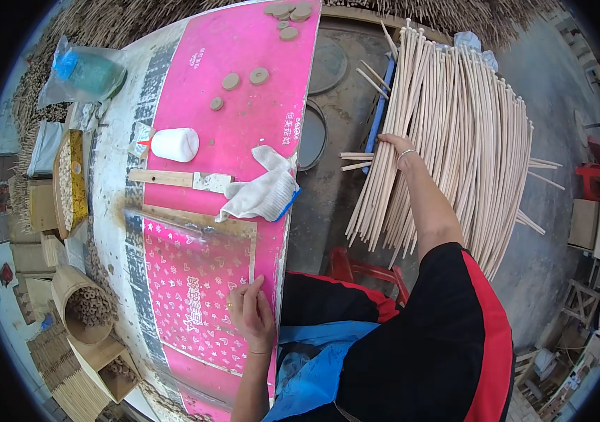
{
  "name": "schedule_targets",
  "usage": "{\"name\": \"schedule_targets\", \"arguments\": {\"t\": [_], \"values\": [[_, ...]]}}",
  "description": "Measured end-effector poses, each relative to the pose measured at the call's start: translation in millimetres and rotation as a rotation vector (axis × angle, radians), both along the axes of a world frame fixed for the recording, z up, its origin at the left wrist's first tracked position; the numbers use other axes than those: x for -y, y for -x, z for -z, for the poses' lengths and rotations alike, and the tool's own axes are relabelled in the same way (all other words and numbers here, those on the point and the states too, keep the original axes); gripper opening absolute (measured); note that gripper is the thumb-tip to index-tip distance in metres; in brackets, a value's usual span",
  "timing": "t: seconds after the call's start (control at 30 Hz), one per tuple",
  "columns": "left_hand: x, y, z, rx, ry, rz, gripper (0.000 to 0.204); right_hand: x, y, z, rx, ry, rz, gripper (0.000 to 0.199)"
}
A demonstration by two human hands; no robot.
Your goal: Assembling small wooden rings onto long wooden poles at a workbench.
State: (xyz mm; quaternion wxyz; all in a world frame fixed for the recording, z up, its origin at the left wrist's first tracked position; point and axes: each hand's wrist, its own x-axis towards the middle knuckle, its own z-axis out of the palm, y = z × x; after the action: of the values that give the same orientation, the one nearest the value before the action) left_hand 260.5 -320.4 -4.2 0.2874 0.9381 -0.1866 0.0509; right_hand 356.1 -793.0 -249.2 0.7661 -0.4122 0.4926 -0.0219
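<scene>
Many long, pale wooden sticks [455,133] with knobbed far ends lie side by side in a wide heap on the right. My right hand [400,146] reaches to the heap's left edge, its fingers closed over the outermost sticks. My left hand [251,313] is at the near right edge of the pink-covered table [194,126]. Its fingers are curled in, and whatever they may hold is hidden. Ahead of it lie a white knit glove with a blue cuff [261,190], a flat wooden strip [166,177] and a white glue bottle with a red tip [175,144].
Round clay-coloured discs [258,76] are scattered across the table's far part. Along the left stand a yellow container of small pale pieces [78,183] and a tub of brown rings [78,278]. A blue bar [379,116] and a red stool [363,271] are near the sticks.
</scene>
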Motion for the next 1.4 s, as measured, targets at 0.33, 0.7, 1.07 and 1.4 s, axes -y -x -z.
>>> {"name": "schedule_targets", "arguments": {"t": [0.33,0.7,1.07,1.4], "values": [[2.0,1.5,0.9,0.012,-0.017,-0.021,0.028,1.2,21.4,5.5,0.164,-0.025,-0.078,0.03],[-3.7,2.2,-5.7,-0.054,0.0,0.046,0.035,-6.7,80.4,-119.3,0.502,0.082,0.026,0.047],[113.6,-19.8,-90.4,-0.18,0.223,0.52,0.093,-51.2,80.2,-265.2,0.958,0.139,0.03,0.052],[179.8,-17.0,-70.8,-0.493,0.292,0.697,0.127,-77.3,111.8,-274.0,1.029,-0.008,0.072,0.053]]}}
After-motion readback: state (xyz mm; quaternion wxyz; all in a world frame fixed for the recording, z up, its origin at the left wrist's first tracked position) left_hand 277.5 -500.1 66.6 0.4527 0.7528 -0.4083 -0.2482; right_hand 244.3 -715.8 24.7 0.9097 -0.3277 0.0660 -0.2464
